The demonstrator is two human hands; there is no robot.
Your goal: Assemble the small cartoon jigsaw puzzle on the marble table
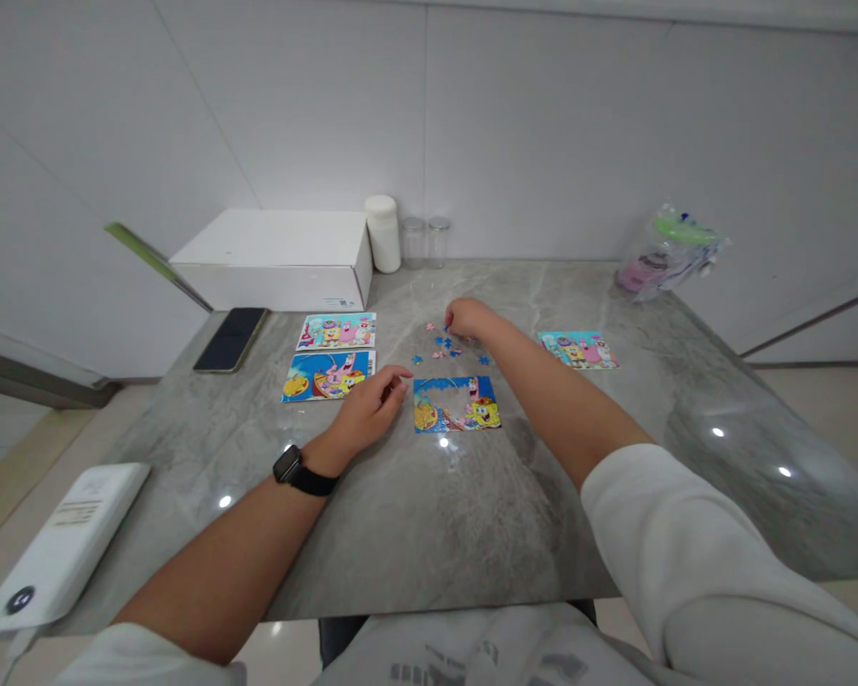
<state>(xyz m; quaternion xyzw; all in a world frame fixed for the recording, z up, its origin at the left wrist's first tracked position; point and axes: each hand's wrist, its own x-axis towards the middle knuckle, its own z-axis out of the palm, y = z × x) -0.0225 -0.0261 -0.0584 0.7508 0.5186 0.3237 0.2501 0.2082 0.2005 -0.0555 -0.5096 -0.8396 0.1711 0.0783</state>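
Note:
A partly assembled cartoon jigsaw puzzle (484, 415) lies flat on the grey table, with a gap in its upper middle. My left hand (373, 405) rests beside its left edge, fingers loosely stretched and nothing visible in them. Beyond the puzzle, my right hand (468, 317) pinches downward among loose pieces, with a small blue puzzle piece (446, 329) at the fingertips. Several blue and pink loose puzzle pieces (439, 354) are scattered between that hand and the puzzle. Left of the puzzle lies a blue picture card (307, 373), below a turquoise picture card (336, 332).
A turquoise cartoon puzzle (579, 350) lies right of my right forearm. At the back stand a white box (272, 284), a white bottle (383, 236), two clear jars (438, 245) and a bagged cup (662, 257). A phone (231, 340) and a white power bank (71, 538) lie left.

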